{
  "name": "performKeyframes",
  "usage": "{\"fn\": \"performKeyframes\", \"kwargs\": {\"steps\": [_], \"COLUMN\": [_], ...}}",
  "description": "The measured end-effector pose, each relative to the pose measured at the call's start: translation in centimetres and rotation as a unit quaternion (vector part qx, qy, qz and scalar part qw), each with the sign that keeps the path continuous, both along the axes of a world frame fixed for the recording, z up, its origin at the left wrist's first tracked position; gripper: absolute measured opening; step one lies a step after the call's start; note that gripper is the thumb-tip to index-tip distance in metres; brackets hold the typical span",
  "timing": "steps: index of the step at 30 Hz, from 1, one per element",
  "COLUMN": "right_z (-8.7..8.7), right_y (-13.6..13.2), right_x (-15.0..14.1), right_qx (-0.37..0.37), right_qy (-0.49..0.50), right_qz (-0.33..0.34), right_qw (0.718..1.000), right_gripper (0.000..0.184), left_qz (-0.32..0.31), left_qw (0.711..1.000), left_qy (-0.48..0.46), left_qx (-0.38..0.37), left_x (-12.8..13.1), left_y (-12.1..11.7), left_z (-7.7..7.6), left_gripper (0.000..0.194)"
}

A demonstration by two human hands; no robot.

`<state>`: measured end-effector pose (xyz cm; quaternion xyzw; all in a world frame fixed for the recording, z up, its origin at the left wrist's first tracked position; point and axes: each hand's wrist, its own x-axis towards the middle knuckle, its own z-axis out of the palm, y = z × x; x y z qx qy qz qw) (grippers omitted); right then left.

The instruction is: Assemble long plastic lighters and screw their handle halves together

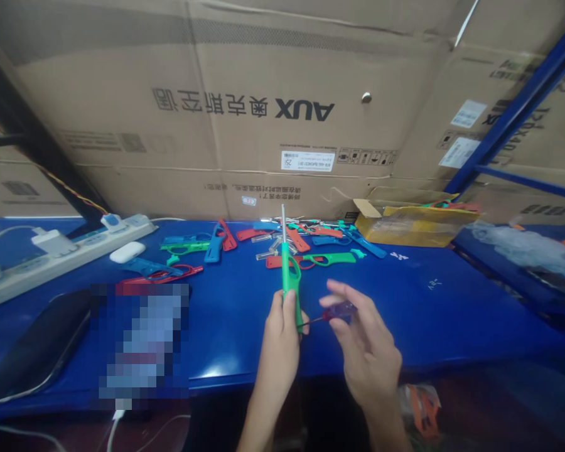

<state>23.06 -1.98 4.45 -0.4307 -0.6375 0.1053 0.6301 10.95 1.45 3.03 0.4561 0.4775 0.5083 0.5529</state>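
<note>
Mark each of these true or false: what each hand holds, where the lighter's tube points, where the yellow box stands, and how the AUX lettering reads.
1. The left hand holds a green lighter. True.
2. The right hand holds a pair of pliers. False: it holds a screwdriver with a purplish handle.
3. The lighter's metal tube points back at the person. False: it points away, towards the cardboard.
4. The yellow box stands at the table's left end. False: it stands to the right of the lighter.
5. The AUX lettering is upside down. True.
</note>
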Motion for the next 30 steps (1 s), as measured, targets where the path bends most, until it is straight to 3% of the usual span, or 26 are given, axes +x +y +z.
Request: {"fn": "performKeyframes", "kwargs": {"steps": [3, 6, 9, 12, 16, 23, 27, 30], "right_z": [0.3, 0.2, 0.0, -0.1, -0.7, -0.5, -0.1, 0.0], "right_y": [-0.4, 0.0, 0.5, 0.7, 0.6, 0.5, 0.8, 1.0], "right_x": [-0.2, -0.7, -1.0, -1.1, -1.4, -0.3, -0.2, -0.2], "right_qx": [-0.037, 0.014, 0.045, 0.01, -0.002, -0.034, 0.015, 0.044], "right_qy": [0.013, 0.086, 0.076, 0.03, 0.097, 0.085, 0.117, 0.104], "right_qz": [0.041, 0.027, 0.0, 0.014, 0.042, 0.019, 0.029, 0.003], "right_qw": [0.998, 0.996, 0.996, 0.999, 0.994, 0.996, 0.993, 0.994], "right_gripper": [0.043, 0.047, 0.046, 0.041, 0.053, 0.038, 0.03, 0.037], "left_qz": [-0.009, -0.006, -0.005, -0.007, -0.008, -0.017, -0.017, -0.019], "left_qw": [1.0, 1.0, 0.999, 0.999, 0.999, 0.999, 0.998, 0.998], "left_qy": [0.004, 0.017, 0.033, 0.036, 0.036, 0.044, 0.052, 0.052], "left_qx": [0.0, -0.003, 0.01, 0.01, 0.002, 0.012, 0.013, 0.02], "left_x": [0.0, 0.0, 0.0, -0.1, -0.1, 0.1, 0.1, 0.0], "left_y": [-0.1, -0.1, 0.0, 0.0, -0.1, 0.0, 0.1, -0.1], "left_z": [0.1, 0.2, 0.2, 0.2, 0.2, -0.3, -0.3, -0.1], "left_gripper": [0.038, 0.036, 0.033, 0.034, 0.038, 0.038, 0.04, 0.039]}}
